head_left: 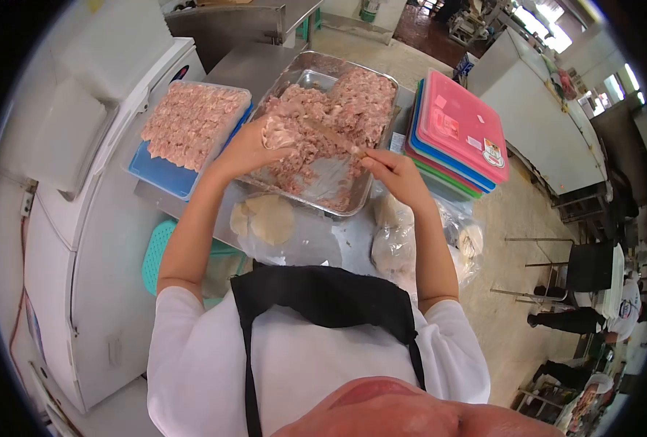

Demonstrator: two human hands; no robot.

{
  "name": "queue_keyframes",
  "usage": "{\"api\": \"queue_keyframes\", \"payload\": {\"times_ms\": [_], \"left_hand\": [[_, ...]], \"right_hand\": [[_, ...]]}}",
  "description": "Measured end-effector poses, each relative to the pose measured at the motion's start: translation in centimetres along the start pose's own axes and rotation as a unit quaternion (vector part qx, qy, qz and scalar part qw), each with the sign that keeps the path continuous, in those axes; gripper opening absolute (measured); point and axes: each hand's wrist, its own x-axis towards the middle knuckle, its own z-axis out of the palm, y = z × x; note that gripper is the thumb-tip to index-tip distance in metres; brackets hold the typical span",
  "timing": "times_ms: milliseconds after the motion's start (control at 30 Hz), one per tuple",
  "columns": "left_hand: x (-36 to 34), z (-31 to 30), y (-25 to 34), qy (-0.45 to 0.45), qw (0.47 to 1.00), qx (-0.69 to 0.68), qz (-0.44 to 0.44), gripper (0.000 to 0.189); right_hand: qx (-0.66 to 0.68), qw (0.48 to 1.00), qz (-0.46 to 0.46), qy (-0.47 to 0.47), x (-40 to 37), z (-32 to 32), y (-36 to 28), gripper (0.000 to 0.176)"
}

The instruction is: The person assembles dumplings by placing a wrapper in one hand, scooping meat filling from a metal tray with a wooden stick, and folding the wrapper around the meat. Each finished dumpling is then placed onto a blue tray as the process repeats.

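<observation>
A deep metal tray (352,210) holds a large heap of minced meat (363,102). Over its left part is my left hand (254,149), curled around a pale filled wrapper (280,134). My right hand (390,169) grips the handle of a flat spreading tool (331,135), whose blade reaches into the meat near my left hand. Left of the tray, rows of filled dumplings (192,120) sit in a clear container on a blue lid (160,169). Round pale wrappers (271,218) lie on plastic at the table's near edge.
Stacked coloured lids (462,120) stand right of the tray. Plastic bags (395,237) lie below them. A white freezer (112,306) is at the left, with a turquoise stool (160,255) beside it. Two people (589,320) are at the far right.
</observation>
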Motion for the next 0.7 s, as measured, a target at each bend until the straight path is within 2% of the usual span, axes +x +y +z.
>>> {"api": "queue_keyframes", "payload": {"times_ms": [33,67,133,167,233,267,333,367,433,467,567,600,700], "left_hand": [[0.3,-0.3,1.3,-0.048,0.999,-0.013,-0.019,0.052],[0.5,-0.4,1.9,-0.097,0.994,-0.027,-0.036,0.051],[0.6,-0.2,-0.2,-0.090,0.991,0.068,0.075,0.053],[0.7,-0.1,-0.5,-0.085,0.981,0.114,0.130,0.054],[1.0,0.2,-0.7,-0.108,0.982,0.138,0.074,0.056],[1.0,0.3,-0.5,-0.120,0.980,0.150,0.046,0.057],[0.8,1.0,-1.8,-0.077,0.986,0.141,-0.037,0.057],[0.7,1.6,-2.8,-0.054,0.986,0.135,-0.077,0.056],[0.4,2.8,-5.4,-0.012,0.991,0.096,-0.095,0.056],[0.4,3.2,-6.1,0.008,0.992,0.075,-0.104,0.055],[1.5,2.1,-4.6,-0.101,0.984,0.090,-0.111,0.060],[1.4,1.8,-4.3,-0.075,0.989,0.089,-0.095,0.064],[-0.5,0.9,-2.2,-0.029,0.996,0.082,-0.027,0.077]], "right_hand": [[0.048,0.998,-0.006,-0.033,-0.3,-0.1,-0.7,0.034],[0.027,0.998,-0.043,-0.033,-0.3,0.9,-0.6,0.033],[-0.016,0.993,-0.114,-0.029,-0.4,3.3,-0.1,0.031],[-0.031,0.993,-0.111,-0.038,-0.3,3.0,0.0,0.031],[-0.064,0.990,-0.108,-0.058,0.2,2.2,-0.1,0.029],[-0.134,0.985,-0.103,-0.027,0.0,2.0,-0.3,0.027],[-0.274,0.956,-0.096,0.040,-0.3,1.7,-0.9,0.024],[-0.268,0.952,-0.122,0.083,-0.6,2.2,-1.2,0.023],[-0.256,0.937,-0.170,0.166,-1.2,4.8,-1.7,0.022],[-0.285,0.925,-0.187,0.167,-1.0,5.7,-1.3,0.023],[-0.391,0.916,-0.013,0.093,-0.1,5.1,2.9,0.022],[-0.432,0.901,0.044,0.021,-0.6,3.8,3.5,0.023],[-0.247,0.965,0.037,0.078,-2.4,2.1,2.9,0.025]]}}
